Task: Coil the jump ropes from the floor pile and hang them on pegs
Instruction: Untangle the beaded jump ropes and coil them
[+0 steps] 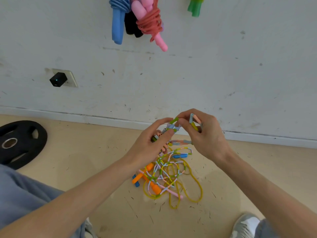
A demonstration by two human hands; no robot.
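A pastel beaded jump rope (171, 170) trails from my hands down into a tangled pile on the floor. My left hand (151, 143) grips its bunched loops and handles above the pile. Just to the right, my right hand (204, 133) pinches a length of the beads at the top of the bundle. In the pile lie a yellow rope (193, 184) with orange handles (155, 187) and a blue handle (180, 156). On the wall above hang coiled ropes: a blue one (118, 19), a pink-red one (151, 23) and a green one (195, 6). The pegs themselves are hidden.
A black weight plate (18, 143) lies on the floor at the left by the wall. A black plug (58, 79) sits in a wall socket. My shoes (245, 226) and grey trouser legs are at the bottom edge.
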